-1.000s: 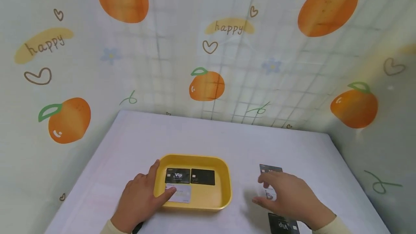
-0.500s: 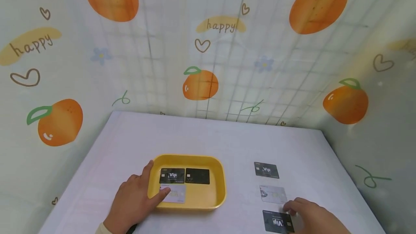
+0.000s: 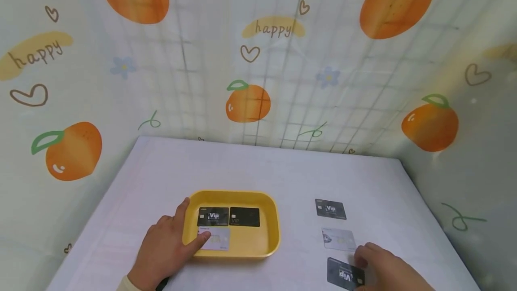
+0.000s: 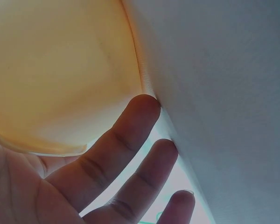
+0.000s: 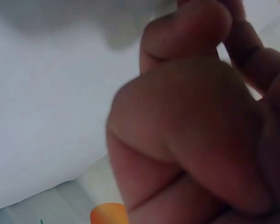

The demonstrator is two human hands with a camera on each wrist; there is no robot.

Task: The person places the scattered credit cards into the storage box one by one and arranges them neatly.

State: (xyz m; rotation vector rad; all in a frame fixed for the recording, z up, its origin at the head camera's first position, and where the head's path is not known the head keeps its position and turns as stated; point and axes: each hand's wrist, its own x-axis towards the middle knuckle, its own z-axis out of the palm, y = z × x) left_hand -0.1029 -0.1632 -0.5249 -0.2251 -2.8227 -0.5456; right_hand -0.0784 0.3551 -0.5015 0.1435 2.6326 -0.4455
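Note:
My left hand (image 3: 165, 244) holds the left end of the yellow tray (image 3: 275, 228), thumb over the rim and the other fingers along its outer wall. In the left wrist view, the fingers (image 4: 140, 116) lie beside the tray's side (image 4: 65, 60), near the table surface. The tray carries two black VIP cards (image 3: 244, 217) above a pale card (image 3: 220, 240), which the thumb overlaps. To the right, my right hand (image 3: 387, 266) pinches the right end of the nearest black VIP card (image 3: 341, 273). Its fingers are curled in the right wrist view, where the card is hidden.
Beyond the held card, a pale card (image 3: 338, 239) and another black VIP card (image 3: 330, 209) lie in a column on the white table (image 3: 299, 183). A curtain (image 3: 202, 57) printed with oranges stands behind and at both sides.
My right hand has moved back toward me from over the upper cards to the nearest black VIP card, which has tilted slightly. The left hand stays on the tray. The head view has shifted slightly.

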